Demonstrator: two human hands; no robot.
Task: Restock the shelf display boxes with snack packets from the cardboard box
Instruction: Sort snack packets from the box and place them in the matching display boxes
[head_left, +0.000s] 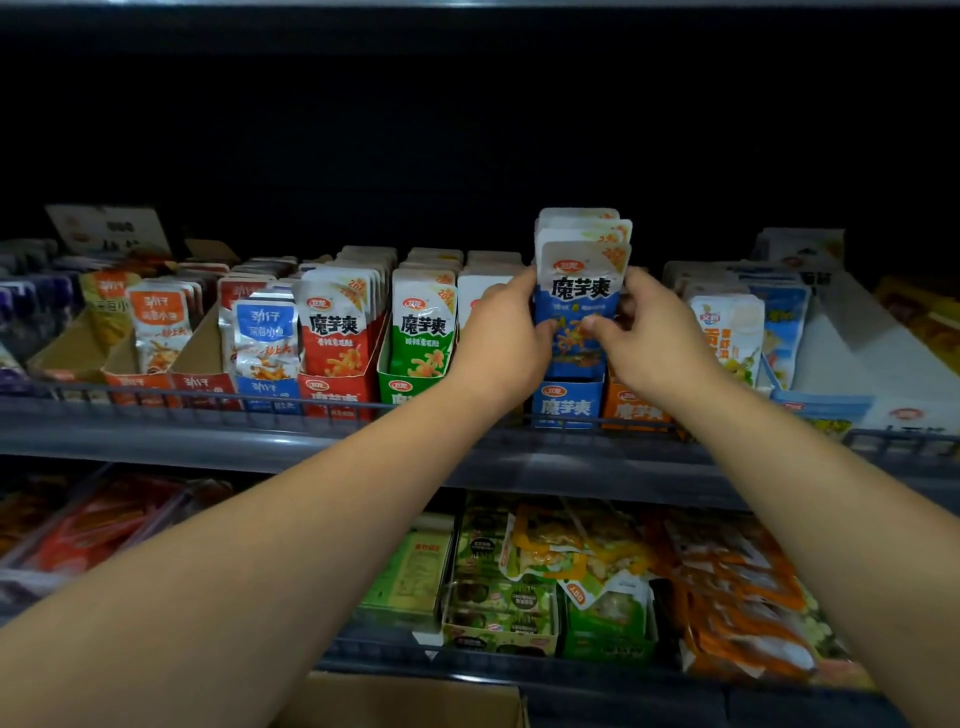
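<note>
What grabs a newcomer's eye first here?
The left hand and right hand grip a stack of blue packets, which stands taller than the neighbouring rows, over the blue display box at centre-right of the shelf. Left of it, red packets and green packets fill matching boxes. A cardboard box peeks in at the bottom edge.
</note>
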